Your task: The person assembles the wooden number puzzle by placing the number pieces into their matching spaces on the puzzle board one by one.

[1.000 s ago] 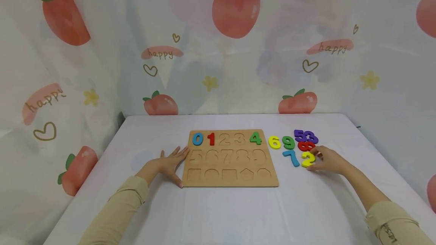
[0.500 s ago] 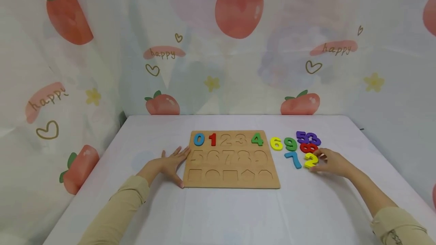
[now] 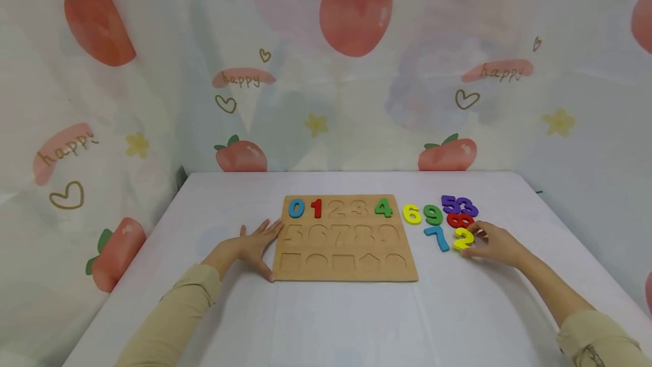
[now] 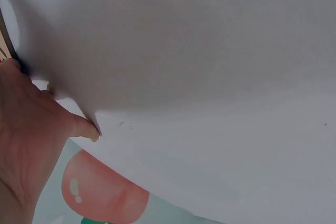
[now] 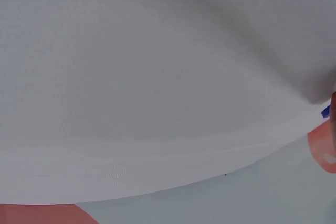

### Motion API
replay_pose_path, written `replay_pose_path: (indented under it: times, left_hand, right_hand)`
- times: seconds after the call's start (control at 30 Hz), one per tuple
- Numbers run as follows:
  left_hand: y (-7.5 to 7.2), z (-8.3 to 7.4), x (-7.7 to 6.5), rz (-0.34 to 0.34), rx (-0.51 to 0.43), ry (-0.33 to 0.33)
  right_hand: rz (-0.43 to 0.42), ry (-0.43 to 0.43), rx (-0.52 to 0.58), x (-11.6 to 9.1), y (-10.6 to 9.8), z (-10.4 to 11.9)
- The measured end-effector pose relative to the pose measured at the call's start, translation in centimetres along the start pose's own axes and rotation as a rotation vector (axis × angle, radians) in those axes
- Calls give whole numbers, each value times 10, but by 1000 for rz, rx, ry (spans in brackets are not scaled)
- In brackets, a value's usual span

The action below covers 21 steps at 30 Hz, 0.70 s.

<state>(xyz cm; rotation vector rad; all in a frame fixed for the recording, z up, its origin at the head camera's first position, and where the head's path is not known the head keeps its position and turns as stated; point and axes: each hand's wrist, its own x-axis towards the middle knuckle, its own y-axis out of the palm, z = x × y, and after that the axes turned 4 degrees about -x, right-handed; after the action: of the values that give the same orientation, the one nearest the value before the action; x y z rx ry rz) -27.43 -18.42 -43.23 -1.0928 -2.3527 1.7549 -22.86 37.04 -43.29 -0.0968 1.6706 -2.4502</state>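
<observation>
A wooden number board [image 3: 311,248] lies on the white table, with a blue 0 [image 3: 296,208], a red 1 [image 3: 317,208] and a green 4 [image 3: 384,208] in its top row. Along the board's left edge my left hand [image 3: 254,245] rests with fingers spread, thumb at the near corner. To the right of the board, my right hand [image 3: 496,245] pinches the yellow 2 [image 3: 462,239] between thumb and fingers, low at the table. The left wrist view shows the spread left hand [image 4: 31,124] from behind; the right wrist view hardly shows the right hand.
Close by the yellow 2 lie a blue 7 [image 3: 438,239], a red 8 [image 3: 458,220], a green 9 [image 3: 433,215], a yellow 6 [image 3: 411,214], and a purple 5 [image 3: 449,204] touching a purple 3 [image 3: 467,207]. A printed curtain [image 3: 356,118] stands behind the table.
</observation>
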Motion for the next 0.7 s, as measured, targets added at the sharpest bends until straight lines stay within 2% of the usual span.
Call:
replay_pose_path:
  times: [0.27,0.43,0.7]
  left_hand:
    - [-2,3,1,-4,22,0]
    - [0,1,1,17,5,6]
    - [1,2,1,-2,7,3]
  right_hand:
    - [-34,-38,-31,1,0,10]
    - [-37,-39,-34,2,4,16]
    - [-45,-47,-11,10,3,36]
